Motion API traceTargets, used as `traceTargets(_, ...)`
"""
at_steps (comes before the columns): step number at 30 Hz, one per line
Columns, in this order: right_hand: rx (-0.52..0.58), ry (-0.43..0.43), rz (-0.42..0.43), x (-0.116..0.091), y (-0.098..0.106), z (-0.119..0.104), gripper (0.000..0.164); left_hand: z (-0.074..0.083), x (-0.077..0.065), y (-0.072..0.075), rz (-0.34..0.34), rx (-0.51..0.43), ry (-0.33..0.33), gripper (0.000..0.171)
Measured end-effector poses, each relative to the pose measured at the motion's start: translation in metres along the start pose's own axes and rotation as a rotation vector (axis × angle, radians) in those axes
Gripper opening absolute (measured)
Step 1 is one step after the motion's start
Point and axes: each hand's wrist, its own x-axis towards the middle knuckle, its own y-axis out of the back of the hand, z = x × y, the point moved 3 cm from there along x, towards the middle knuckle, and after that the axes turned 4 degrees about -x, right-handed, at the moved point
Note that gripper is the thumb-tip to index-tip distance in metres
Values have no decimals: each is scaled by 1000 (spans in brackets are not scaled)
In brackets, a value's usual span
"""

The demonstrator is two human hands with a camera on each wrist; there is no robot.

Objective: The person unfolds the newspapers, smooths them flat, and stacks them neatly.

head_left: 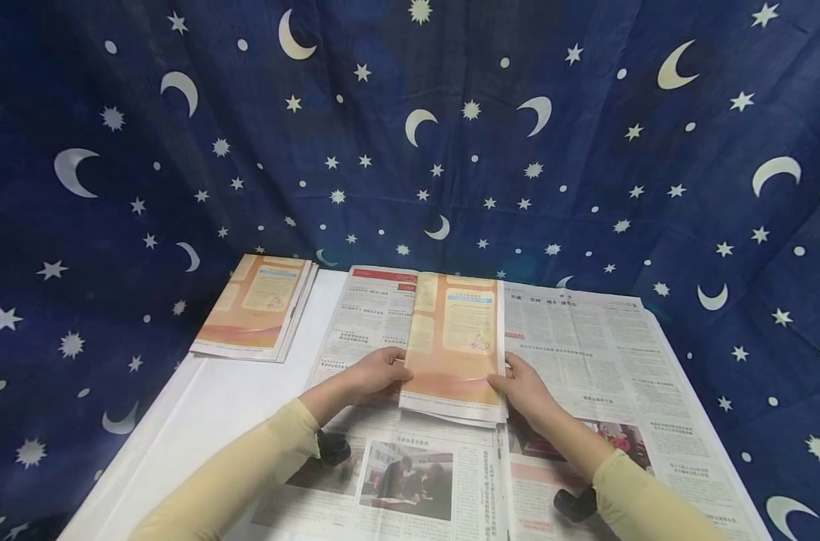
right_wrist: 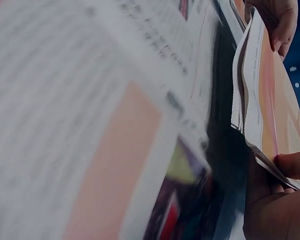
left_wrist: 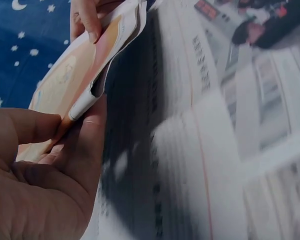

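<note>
A folded newspaper (head_left: 457, 346) with an orange printed face is held between both hands above a spread-out newspaper (head_left: 572, 346). My left hand (head_left: 379, 373) pinches its left edge, thumb on top and fingers beneath. On the opposite edge my right hand (head_left: 528, 387) grips it the same way. In the left wrist view the left hand (left_wrist: 50, 170) holds the folded edge, and the layers show at the near end. From the right wrist view, the right hand (right_wrist: 280, 200) pinches the layered paper, its lower edge raised off the sheet below.
At the table's back left lies a stack of folded newspapers (head_left: 254, 308) with the same orange face. The white table (head_left: 261, 406) shows between it and the spread sheets. A dark blue curtain (head_left: 382, 135) with moons and stars hangs behind and at the sides.
</note>
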Motion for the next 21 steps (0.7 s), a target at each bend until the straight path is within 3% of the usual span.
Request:
traceTargets(11, -100, -25, 1, -22, 38, 21, 71, -7, 14, -46, -75, -4, -5, 50)
traceTargets(16, -101, -54, 14, -23, 45, 29, 70, -11, 18, -57, -87, 15, -8, 54)
traceTargets(21, -101, -53, 11, -23, 47, 32, 68, -15, 19, -60, -50, 51, 7, 61)
